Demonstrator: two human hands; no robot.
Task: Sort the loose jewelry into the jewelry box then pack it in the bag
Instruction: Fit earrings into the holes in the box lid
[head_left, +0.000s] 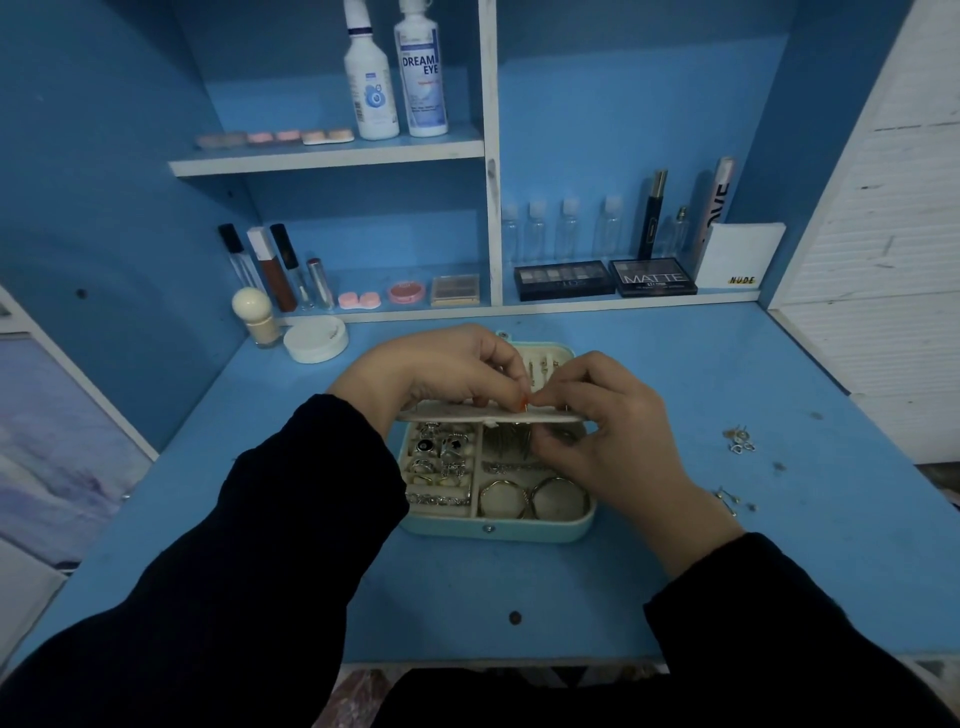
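A small mint-green jewelry box (493, 530) lies open on the blue desk, its compartments filled with rings (439, 457), chains and bangles (535, 499). A beige earring panel (467, 415) stands across the middle of the box. My left hand (441, 369) grips the panel's top edge from behind. My right hand (608, 441) meets it at the edge, fingertips pinched on a tiny earring that is mostly hidden. Loose earrings lie on the desk to the right in two small groups (740, 441) (730, 501).
Shelves behind hold contact-lens solution bottles (395, 73), lip glosses (270, 270), clear travel bottles (566, 228), eyeshadow palettes (608, 278) and a white card (737, 257). A white round compact (317, 340) and a small foundation bottle (257, 317) stand at the desk's back left. No bag is in view.
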